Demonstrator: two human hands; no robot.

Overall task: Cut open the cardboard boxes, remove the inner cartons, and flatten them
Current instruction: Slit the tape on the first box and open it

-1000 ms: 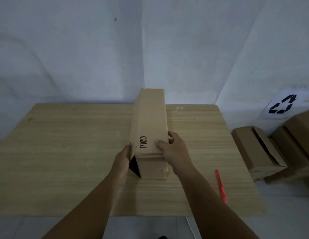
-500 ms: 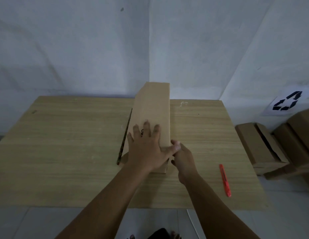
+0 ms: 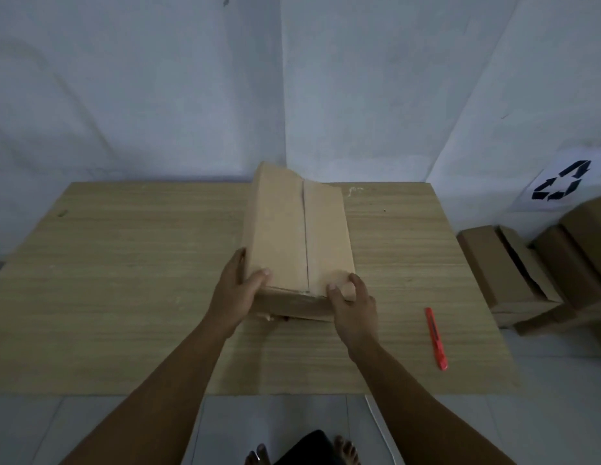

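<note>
On the wooden table (image 3: 124,280) | both hands grip a long cardboard box (image 3: 294,236) at its near end: left hand (image 3: 237,292), right hand (image 3: 351,307) | seam up, apparently uncut | next: fetch red cutter (image 3: 436,338).

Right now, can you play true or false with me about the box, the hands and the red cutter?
1. Both hands hold the cardboard box. True: the left hand and right hand grip its near end.
2. The red cutter is in the right hand. False: it lies on the wooden table, right of the box.
3. A seam runs along the box's top. True.
4. The recycling sign is on the table. False: it is on the wall, above the boxes on the floor.
</note>
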